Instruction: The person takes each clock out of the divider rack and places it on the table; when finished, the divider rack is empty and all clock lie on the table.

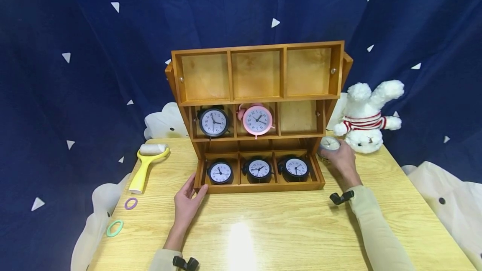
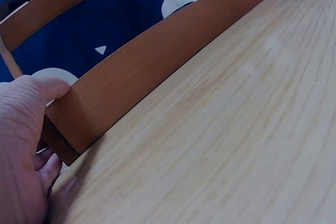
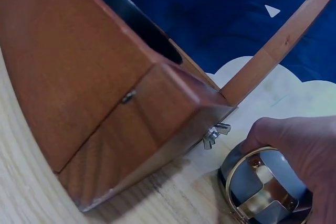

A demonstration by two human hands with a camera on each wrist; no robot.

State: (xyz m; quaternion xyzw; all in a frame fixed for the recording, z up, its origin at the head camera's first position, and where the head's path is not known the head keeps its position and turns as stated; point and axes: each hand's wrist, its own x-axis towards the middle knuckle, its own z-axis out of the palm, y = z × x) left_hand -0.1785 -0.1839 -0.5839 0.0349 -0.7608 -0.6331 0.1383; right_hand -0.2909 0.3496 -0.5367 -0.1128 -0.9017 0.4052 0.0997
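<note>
A three-tier wooden shelf (image 1: pixel 260 188) stands on the table. My left hand (image 1: pixel 186 204) holds its lower left front corner, the thumb over the front board's edge and the fingers along the side. To the right of the shelf, my right hand (image 1: pixel 344 162) grips a grey-blue alarm clock (image 1: pixel 329 143); its metal-framed side shows in the right wrist view. Black alarm clocks (image 1: pixel 220 172) fill the three bottom compartments. The middle tier holds a black clock (image 1: pixel 214 121) at left and a pink alarm clock (image 1: pixel 257 119) at centre.
A white plush rabbit (image 1: pixel 363 122) lies upside down behind my right hand. On the table's left side are a yellow-handled lint roller (image 1: pixel 141 175), a purple ring (image 1: pixel 131 203) and a green ring (image 1: pixel 114 228). A wing nut (image 3: pixel 212 135) juts from the shelf's right side.
</note>
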